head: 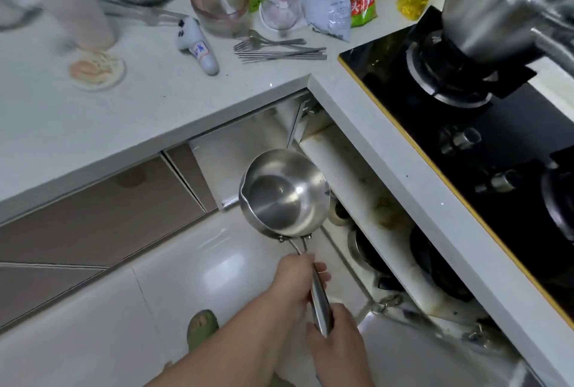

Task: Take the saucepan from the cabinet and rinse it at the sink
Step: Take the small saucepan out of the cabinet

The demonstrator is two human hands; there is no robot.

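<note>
A small stainless-steel saucepan (282, 194) with a pour spout hangs empty and upright in the air, just outside the open cabinet (351, 175) under the stove. Its long metal handle points toward me. My left hand (298, 275) grips the handle close to the bowl. My right hand (338, 337) grips the handle's near end. No sink is in view.
Dark pans (435, 262) lie on the cabinet's lower shelf, and its open door (413, 352) juts out at the lower right. Above is a black gas stove (466, 138) with a steel pot (484, 14). The white counter (155, 101) holds jars, bottles, forks and chopsticks (279, 51).
</note>
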